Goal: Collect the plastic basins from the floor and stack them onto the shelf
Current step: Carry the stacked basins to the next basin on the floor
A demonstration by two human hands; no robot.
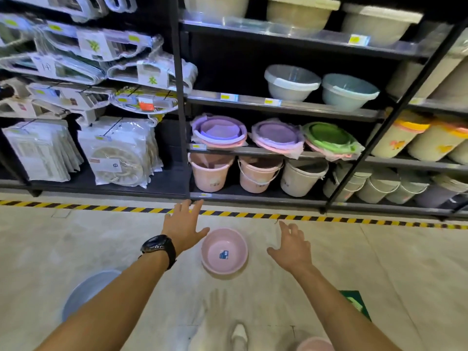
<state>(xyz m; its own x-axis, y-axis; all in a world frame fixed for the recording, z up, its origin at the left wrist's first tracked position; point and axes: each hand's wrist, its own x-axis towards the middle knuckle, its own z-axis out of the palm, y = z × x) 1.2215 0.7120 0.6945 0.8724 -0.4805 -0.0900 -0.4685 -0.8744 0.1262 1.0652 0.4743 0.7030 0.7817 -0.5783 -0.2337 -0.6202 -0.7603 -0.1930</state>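
Hands spread either side of pink basin (224, 252) on floor: left hand (182, 225), right hand (291, 245).

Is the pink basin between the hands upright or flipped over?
Upright: the pink basin rests on the floor, open side up, its blue sticker showing inside, otherwise empty.

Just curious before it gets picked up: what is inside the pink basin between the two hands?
Inside the pink basin only a small blue sticker shows, on its bottom. Nothing hides its interior; what lies under the basin is covered.
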